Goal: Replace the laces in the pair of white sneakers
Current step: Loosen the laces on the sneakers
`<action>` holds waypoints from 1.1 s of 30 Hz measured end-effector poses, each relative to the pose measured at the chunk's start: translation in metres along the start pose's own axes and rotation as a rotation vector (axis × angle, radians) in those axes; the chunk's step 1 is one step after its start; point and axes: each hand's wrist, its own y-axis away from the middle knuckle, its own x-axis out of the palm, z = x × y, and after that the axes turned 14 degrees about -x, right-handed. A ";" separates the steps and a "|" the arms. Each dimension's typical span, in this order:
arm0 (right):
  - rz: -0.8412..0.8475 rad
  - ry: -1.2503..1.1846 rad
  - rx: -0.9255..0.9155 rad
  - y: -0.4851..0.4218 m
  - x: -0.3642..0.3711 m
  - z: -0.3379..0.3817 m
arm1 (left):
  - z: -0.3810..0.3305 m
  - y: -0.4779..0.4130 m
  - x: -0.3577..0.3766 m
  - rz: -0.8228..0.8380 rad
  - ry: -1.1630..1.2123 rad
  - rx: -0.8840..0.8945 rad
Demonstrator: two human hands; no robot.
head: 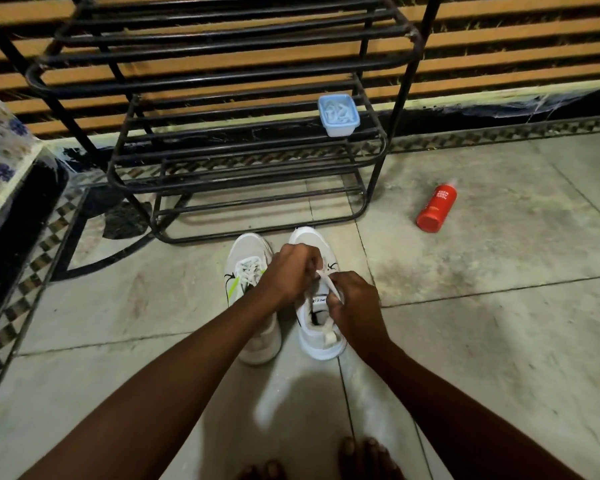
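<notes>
Pale stone-tile floor (482, 341), matte and scuffed, with dark grout lines. A black tubular-steel shoe rack (201, 140) stands behind, in front of a slatted wood wall (499, 46).

Task status, as a judgement:
- left sneaker (248, 252): on the floor just beside its mate, flat white laces criss-crossed through the eyelets. Reads as laced. Old lace or new, cannot tell.
- right sneaker (309, 237): on the floor, toe towards the rack, being worked on. The tongue is showing and the collar gapes. The eyelet rows are hidden under the hands, so how many are threaded is unknown.
- roughly mid-task, with at least this shoe left to finish.

Hands:
- left hand (290, 271): curled over the right sneaker's throat, fingers (309, 258) bunched, apparently pinching the white lace (329, 284).
- right hand (355, 304): its fingers pinch the same lace nearer the collar. A flat woven strand is taut between the two hands, and a loose end (329, 336) hangs into the heel opening.

Materials:
- sneakers: soft white mesh or knit uppers with smooth rubbery soles and neon-green and black side marks.
- blue translucent plastic tub (338, 114) on a rack shelf, with something white inside, possibly laces.
- red cylindrical plastic bottle (436, 207) lying on its side, well apart from the shoes.
</notes>
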 end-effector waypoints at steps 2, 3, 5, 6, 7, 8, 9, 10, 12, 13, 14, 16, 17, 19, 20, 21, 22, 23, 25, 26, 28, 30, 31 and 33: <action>-0.020 0.010 0.005 0.004 0.003 -0.001 | 0.000 0.001 0.001 -0.053 -0.057 0.003; -0.022 0.017 0.019 0.005 0.004 -0.002 | 0.000 0.002 0.001 -0.083 -0.040 0.001; -0.025 0.030 0.059 0.006 0.005 -0.005 | 0.005 0.003 0.001 -0.115 -0.037 0.004; -0.033 0.040 0.068 0.007 0.004 -0.006 | 0.005 0.003 0.001 -0.121 -0.073 0.036; -0.035 0.045 0.065 0.007 0.004 -0.007 | 0.006 0.004 0.003 -0.124 -0.061 0.052; -0.034 0.051 0.054 0.008 0.004 -0.006 | 0.005 0.004 0.004 -0.138 -0.032 0.085; -0.035 0.056 0.040 0.008 0.003 -0.006 | 0.001 0.005 0.004 -0.141 0.008 0.098; -0.040 0.057 0.020 0.008 0.004 -0.005 | -0.002 0.006 0.006 -0.134 0.018 0.103; -0.054 0.052 -0.022 0.008 0.004 -0.003 | -0.008 0.005 0.006 -0.078 -0.058 0.070; -0.051 0.061 -0.039 0.009 0.005 -0.003 | -0.010 0.006 0.005 -0.053 -0.111 0.047; -0.039 0.081 -0.054 0.008 0.005 -0.002 | -0.012 0.006 0.004 -0.054 -0.156 0.033; -0.012 0.114 -0.078 0.008 0.005 -0.004 | -0.014 0.004 0.005 -0.061 -0.215 0.027; -0.003 0.122 -0.086 0.008 0.005 -0.005 | -0.015 0.005 0.006 -0.061 -0.260 0.041; 0.001 0.130 -0.090 0.009 0.006 -0.007 | -0.015 0.003 0.011 -0.048 -0.367 0.095; 0.005 0.127 -0.077 0.009 0.006 -0.008 | -0.014 0.002 0.013 -0.041 -0.404 0.121; 0.011 0.124 -0.059 0.009 0.006 -0.008 | -0.014 0.001 0.013 -0.035 -0.435 0.141; 0.011 0.124 -0.046 0.009 0.007 -0.008 | -0.013 0.000 0.014 -0.035 -0.456 0.162; 0.007 0.125 -0.032 0.009 0.008 -0.008 | -0.012 0.000 0.014 -0.042 -0.471 0.179; -0.009 0.120 -0.013 0.010 0.009 -0.007 | -0.010 0.002 0.016 -0.073 -0.451 0.179; -0.016 0.114 -0.012 0.009 0.010 -0.006 | -0.007 0.002 0.017 -0.094 -0.398 0.157; -0.023 0.110 -0.022 0.009 0.009 -0.006 | 0.000 0.003 0.018 -0.173 -0.133 0.033; -0.023 0.127 -0.045 0.010 0.008 -0.006 | 0.004 0.001 0.013 -0.231 0.217 -0.200; -0.024 0.135 -0.065 0.010 0.007 -0.007 | 0.004 -0.002 0.011 -0.232 0.360 -0.309; -0.030 0.142 -0.083 0.010 0.006 -0.007 | -0.001 -0.006 0.007 -0.196 0.565 -0.410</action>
